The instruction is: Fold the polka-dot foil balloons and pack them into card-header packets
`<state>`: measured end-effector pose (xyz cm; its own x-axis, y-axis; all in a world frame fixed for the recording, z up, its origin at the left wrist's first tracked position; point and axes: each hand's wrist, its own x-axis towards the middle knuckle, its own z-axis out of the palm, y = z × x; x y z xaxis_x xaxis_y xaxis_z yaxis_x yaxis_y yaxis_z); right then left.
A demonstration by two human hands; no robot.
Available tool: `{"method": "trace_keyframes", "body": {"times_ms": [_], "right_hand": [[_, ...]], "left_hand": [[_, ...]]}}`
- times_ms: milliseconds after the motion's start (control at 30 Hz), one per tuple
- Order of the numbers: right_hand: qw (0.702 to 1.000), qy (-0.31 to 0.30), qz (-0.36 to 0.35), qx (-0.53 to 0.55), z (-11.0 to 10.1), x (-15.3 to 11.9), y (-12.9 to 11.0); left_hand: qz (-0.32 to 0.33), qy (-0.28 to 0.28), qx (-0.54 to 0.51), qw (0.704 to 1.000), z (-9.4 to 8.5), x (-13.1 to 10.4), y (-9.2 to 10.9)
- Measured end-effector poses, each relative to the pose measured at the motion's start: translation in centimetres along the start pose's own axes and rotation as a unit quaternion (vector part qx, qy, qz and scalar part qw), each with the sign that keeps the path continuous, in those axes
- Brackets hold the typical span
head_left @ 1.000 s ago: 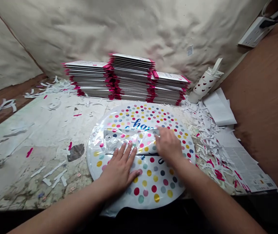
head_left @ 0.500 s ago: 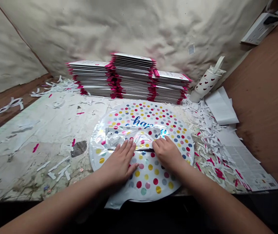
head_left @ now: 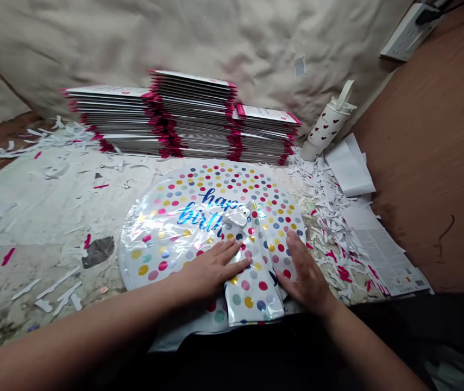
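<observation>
A flat round foil balloon (head_left: 162, 231) with coloured dots and blue "happy birthday" lettering, partly covered, lies on the worktable, perhaps on top of others. Across its right half lies a second dotted foil balloon (head_left: 254, 304), folded into a narrow strip running away from me, with its silver tail (head_left: 238, 216) at the far end. My left hand (head_left: 218, 266) rests on this strip with fingers stretched out, pressing it down. Just right of the strip is my right hand (head_left: 307, 277), fingers extended and thumb apart, its thumb side against or close to the strip's edge.
Three stacks of pink-edged flat packets (head_left: 193, 117) stand at the back. A white tumbler with hearts (head_left: 327, 127) stands to their right. White paper scraps (head_left: 325, 201) and a printed sheet (head_left: 382, 255) lie on the right. A power strip (head_left: 403, 35) hangs upper right.
The folded balloon has turned from lying crosswise to pointing away from me and shifted right. My right hand has come off its top to its right side, fingers opened. The view has shifted right.
</observation>
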<state>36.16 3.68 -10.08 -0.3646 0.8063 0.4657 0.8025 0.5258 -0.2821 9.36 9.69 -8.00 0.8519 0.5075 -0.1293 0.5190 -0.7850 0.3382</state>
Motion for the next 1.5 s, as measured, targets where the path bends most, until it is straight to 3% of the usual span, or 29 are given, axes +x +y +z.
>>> {"method": "trace_keyframes", "body": {"times_ms": [100,167,200,267,333,400,433,500,567,667,767,867,933,1000,1100,1167,1233,1333,1400,1500], "right_hand": [[0.981,-0.048,-0.185,-0.030,-0.3,0.8,-0.5],[0.963,-0.114,-0.246,-0.013,-0.7,1.5,-0.8],[0.959,-0.144,-0.243,0.012,-0.8,1.8,-0.8],[0.961,-0.188,-0.181,0.088,-1.0,2.3,-0.6],[0.957,-0.219,-0.070,0.178,-1.0,2.9,-0.2],[0.934,-0.239,0.084,0.252,-0.7,4.0,0.2],[0.917,-0.242,0.162,0.273,-0.5,4.7,0.4],[0.885,-0.238,0.286,0.280,0.1,6.3,0.9],[0.874,-0.227,0.347,0.254,0.7,7.9,1.3],[0.882,-0.183,0.388,0.194,1.1,9.7,1.1],[0.934,-0.114,0.327,0.084,1.4,10.6,-0.8],[0.972,-0.162,0.171,0.004,2.9,11.0,-3.0],[0.964,-0.235,0.125,0.003,4.0,11.1,-3.7],[0.952,-0.280,0.122,0.008,4.9,11.2,-3.7],[0.949,-0.289,0.121,0.011,5.4,11.0,-3.3],[0.953,-0.278,0.115,0.021,5.5,10.9,-3.4],[0.959,-0.262,0.103,0.040,5.4,11.1,-3.6],[0.961,-0.243,0.084,0.102,4.1,11.4,-3.2],[0.964,-0.205,0.113,0.124,1.6,10.6,-1.7],[0.959,-0.062,0.275,0.034,-4.5,5.8,2.6]], "left_hand": [[0.020,-0.020,0.017,0.999,0.1,0.1,0.3],[0.032,-0.020,0.027,0.999,0.2,-0.2,0.3],[0.037,-0.014,0.033,0.999,0.3,-0.4,0.3],[0.045,0.013,0.037,0.998,0.4,-1.0,0.2],[0.040,0.056,0.007,0.998,0.3,-1.3,0.2],[-0.016,0.093,-0.076,0.993,-0.5,-1.1,0.2],[-0.080,0.098,-0.142,0.982,-1.0,-0.7,0.1],[-0.239,0.075,-0.283,0.926,-2.4,0.5,-0.4],[-0.356,0.029,-0.379,0.854,-3.5,2.1,-1.1],[-0.404,-0.010,-0.435,0.805,-4.2,4.1,-2.2],[-0.421,-0.022,-0.475,0.772,-4.0,5.0,-2.7],[-0.425,-0.016,-0.508,0.749,-4.2,4.6,-2.6],[-0.425,0.002,-0.522,0.740,-5.0,3.5,-2.6],[-0.431,0.046,-0.548,0.715,-6.1,2.0,-2.8],[-0.456,0.102,-0.619,0.632,-7.4,0.4,-3.1],[-0.466,0.083,-0.647,0.598,-7.6,0.4,-3.3],[-0.460,0.030,-0.625,0.631,-7.2,1.5,-3.4],[-0.452,-0.031,-0.509,0.732,-6.2,3.9,-3.2],[-0.456,-0.011,-0.456,0.765,-6.0,5.1,-2.8],[-0.419,0.080,-0.486,0.763,-6.7,5.2,-1.8]]}}
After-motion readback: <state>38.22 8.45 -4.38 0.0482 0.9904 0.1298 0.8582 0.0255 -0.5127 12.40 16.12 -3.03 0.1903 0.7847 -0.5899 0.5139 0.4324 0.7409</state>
